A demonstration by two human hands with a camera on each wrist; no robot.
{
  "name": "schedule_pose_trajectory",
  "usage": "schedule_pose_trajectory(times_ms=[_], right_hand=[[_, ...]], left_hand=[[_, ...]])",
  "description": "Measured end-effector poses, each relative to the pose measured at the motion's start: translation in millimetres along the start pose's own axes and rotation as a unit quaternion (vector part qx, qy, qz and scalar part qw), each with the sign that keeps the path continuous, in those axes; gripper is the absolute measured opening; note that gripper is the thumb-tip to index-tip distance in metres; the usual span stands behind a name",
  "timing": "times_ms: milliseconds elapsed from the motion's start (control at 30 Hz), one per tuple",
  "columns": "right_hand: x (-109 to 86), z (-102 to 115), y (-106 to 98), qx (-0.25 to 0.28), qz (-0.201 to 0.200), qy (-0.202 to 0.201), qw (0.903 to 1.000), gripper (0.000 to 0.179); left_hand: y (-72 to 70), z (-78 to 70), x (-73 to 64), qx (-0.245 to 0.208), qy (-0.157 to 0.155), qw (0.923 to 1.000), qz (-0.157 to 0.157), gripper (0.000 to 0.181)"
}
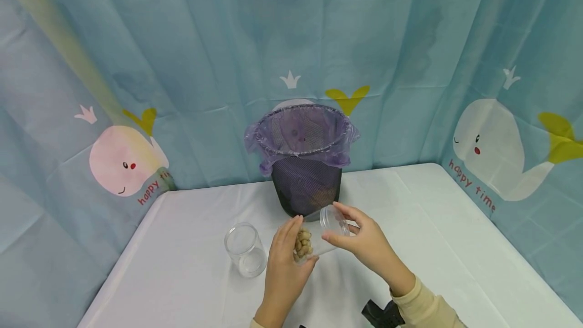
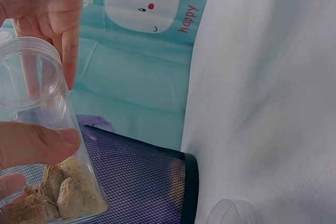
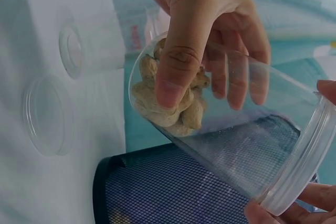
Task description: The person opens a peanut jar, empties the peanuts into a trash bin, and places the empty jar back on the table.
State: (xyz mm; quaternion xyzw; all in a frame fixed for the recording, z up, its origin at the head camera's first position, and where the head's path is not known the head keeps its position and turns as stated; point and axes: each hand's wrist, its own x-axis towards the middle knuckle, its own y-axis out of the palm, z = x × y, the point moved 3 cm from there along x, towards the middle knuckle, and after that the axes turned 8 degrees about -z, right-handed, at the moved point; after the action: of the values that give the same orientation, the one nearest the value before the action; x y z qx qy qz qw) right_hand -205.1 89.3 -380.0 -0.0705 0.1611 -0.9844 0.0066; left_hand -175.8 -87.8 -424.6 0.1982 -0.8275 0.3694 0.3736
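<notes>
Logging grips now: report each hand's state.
Left hand: holding base of the clear plastic jar of peanuts.
Right hand: pinching the jar's mouth rim.

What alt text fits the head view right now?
Both hands tilt a clear jar of peanuts, left hand at its base, right hand at its open mouth, before a mesh bin lined in purple; an empty jar stands left.

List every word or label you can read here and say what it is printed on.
"happy time" in red, on the curtain under the white whale at right.
"happy time" in dark letters, top edge of the curtain, upper left; partly cut off.
"happy ti", red, by the pink whale at left; the rest is hidden in a fold.
The jar, the empty jar and the bin show no text.
</notes>
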Motion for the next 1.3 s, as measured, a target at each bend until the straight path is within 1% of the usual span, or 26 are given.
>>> schedule_pose_trajectory(times_ms=[67,167,267,333,600,667,867,933,1067,1300], right_hand=[[0.3,0.1,0.5,-0.003,-0.004,0.004,1.0,0.076],[0.6,0.1,1.3,-0.015,-0.021,0.014,0.9996,0.075],[0.7,0.4,1.4,-0.028,-0.038,0.023,0.9986,0.071],[0.5,0.3,1.0,-0.034,-0.042,0.024,0.9983,0.07],[0.9,-1.8,0.0,-0.023,-0.015,0.003,0.9996,0.069],[1.4,-2.2,0.2,-0.019,-0.012,0.001,0.9997,0.071],[2.1,-1.8,0.5,-0.013,-0.018,0.018,0.9996,0.082],[2.2,-1.8,0.4,-0.022,-0.02,0.03,0.9991,0.079],[1.8,-2.4,0.3,-0.037,-0.018,0.038,0.9984,0.072],[1.4,-2.9,0.1,-0.026,-0.009,0.012,0.9995,0.072]], left_hand=[[-0.1,0.0,-0.2,0.002,0.003,1.0,-0.002,0.099],[-0.1,0.3,-0.8,0.004,0.006,1.0,-0.004,0.099],[0.4,0.5,-1.4,0.004,0.005,1.0,-0.003,0.099],[0.7,0.6,-1.7,0.002,0.005,1.0,-0.002,0.099],[0.4,0.1,-1.7,-0.003,0.001,1.0,-0.002,0.1],[0.3,0.0,-1.5,-0.003,0.002,1.0,-0.002,0.101],[0.0,-0.2,-1.8,0.001,0.006,1.0,-0.004,0.1],[0.1,-0.2,-2.0,0.001,0.007,1.0,-0.005,0.1],[0.4,-0.1,-2.0,0.001,0.007,1.0,-0.005,0.1],[0.7,0.1,-1.6,0.001,0.006,1.0,-0.005,0.101]])
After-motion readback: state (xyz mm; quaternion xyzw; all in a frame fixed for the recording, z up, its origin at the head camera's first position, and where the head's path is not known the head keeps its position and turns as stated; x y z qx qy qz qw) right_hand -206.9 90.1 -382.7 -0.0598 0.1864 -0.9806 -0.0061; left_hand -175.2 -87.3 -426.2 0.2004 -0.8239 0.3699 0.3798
